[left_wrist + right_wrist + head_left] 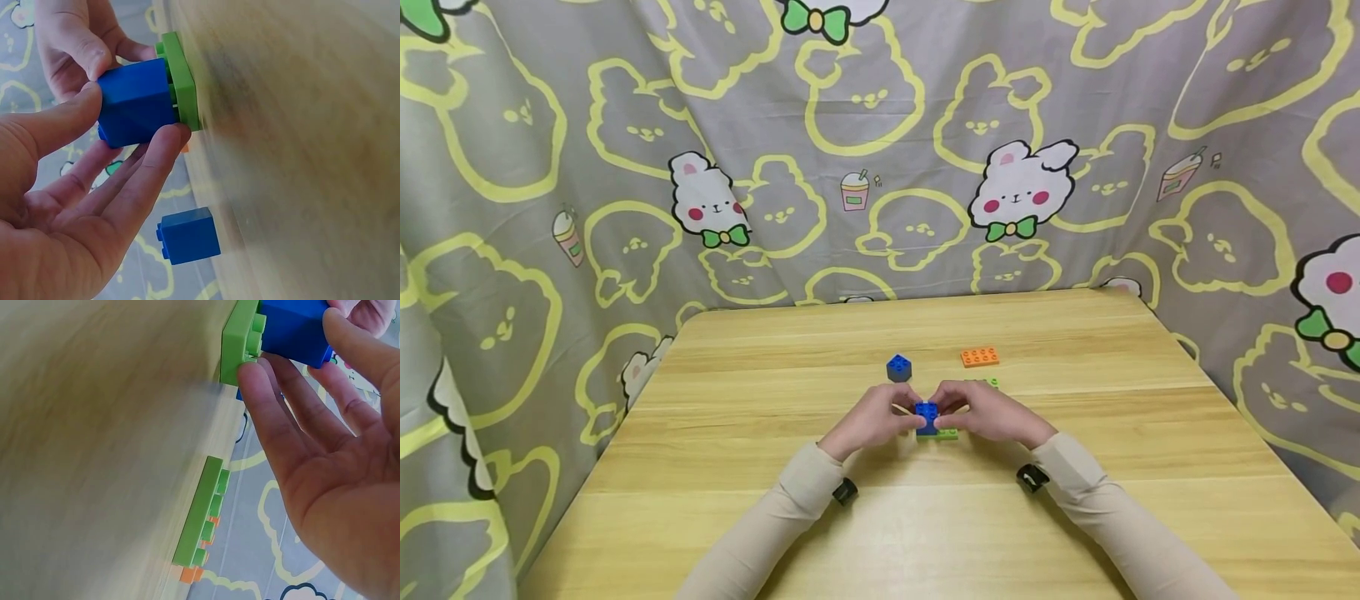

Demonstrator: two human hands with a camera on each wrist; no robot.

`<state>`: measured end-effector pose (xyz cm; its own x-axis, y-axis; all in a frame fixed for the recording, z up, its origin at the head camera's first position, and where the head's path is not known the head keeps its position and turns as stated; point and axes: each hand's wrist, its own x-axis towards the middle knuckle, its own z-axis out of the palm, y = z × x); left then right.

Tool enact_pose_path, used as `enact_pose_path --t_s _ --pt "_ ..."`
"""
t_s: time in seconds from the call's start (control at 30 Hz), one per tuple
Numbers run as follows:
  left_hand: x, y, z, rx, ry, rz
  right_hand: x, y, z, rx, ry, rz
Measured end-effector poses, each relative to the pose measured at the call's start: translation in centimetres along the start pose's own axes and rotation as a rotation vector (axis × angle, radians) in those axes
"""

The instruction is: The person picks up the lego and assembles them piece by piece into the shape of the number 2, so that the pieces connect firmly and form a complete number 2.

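It looks like the step now is putting the blue block (pixel 137 100) onto one end of the green plate (pixel 185 84), which sits on the table (pixel 880 517) between the two hands; green bumps show under the block, so it may not be all the way down; the next move seems to need a straight, even push; the left hand (pixel 874 418) and the right hand (pixel 990 412) are partly closed, both pinching the block with thumb and fingers.

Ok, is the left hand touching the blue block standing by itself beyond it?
Apart. The left wrist view shows it: a strip of patterned curtain is visible between the left hand and the lone blue block.
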<state>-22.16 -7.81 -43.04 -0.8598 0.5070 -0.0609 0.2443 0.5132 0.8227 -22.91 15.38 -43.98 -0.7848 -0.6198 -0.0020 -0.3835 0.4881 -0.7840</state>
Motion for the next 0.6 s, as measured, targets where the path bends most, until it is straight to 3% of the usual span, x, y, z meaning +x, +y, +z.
enact_pose_path --t_s 0.6 --pt "0.06 0.14 0.01 -0.020 0.013 -0.025 0.03 -0.06 -0.09 0.003 0.007 -0.001"
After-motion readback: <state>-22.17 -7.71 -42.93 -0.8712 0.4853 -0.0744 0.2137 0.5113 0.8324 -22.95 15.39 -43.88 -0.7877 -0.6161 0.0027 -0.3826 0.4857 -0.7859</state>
